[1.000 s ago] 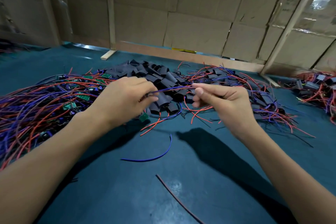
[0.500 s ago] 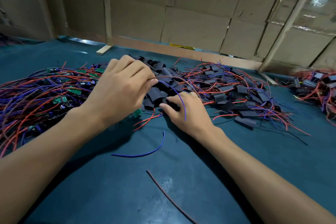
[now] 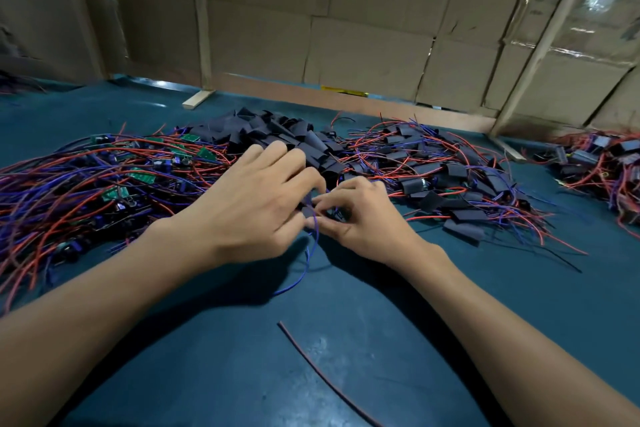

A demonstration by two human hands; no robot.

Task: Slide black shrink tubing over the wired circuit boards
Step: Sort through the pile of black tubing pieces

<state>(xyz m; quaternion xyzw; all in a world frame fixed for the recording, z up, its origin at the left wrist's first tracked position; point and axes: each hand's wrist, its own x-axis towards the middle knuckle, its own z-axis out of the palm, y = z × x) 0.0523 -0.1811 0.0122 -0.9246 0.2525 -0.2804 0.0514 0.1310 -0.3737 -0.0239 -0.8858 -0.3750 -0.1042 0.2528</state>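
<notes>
Right, both hands are down at the near edge of the heap of black shrink tubing (image 3: pixel 277 135), in the middle of the teal worktop (image 3: pixel 381 340). The right hand (image 3: pixel 360 218) has thumb and forefinger curled in a pinch on a small dark piece, most likely a tubing sleeve, though it is too hidden to be sure. The left hand (image 3: pixel 256 204) comes over from the other side, fingers bent and meeting at that same spot, with a blue wire (image 3: pixel 311 253) trailing down from between the two hands; exactly what the left one grips I cannot tell. Bare green circuit boards (image 3: pixel 145 177) lie tangled in red and blue leads on the left, and sleeved boards (image 3: pixel 450 184) are spread out on the right.

Risks from here: the sleeve mouth could collapse flat under the pinch, so the leads snag at its rim. The trailing wire could also hook neighbouring leads and drag part of the tangle along.
</notes>
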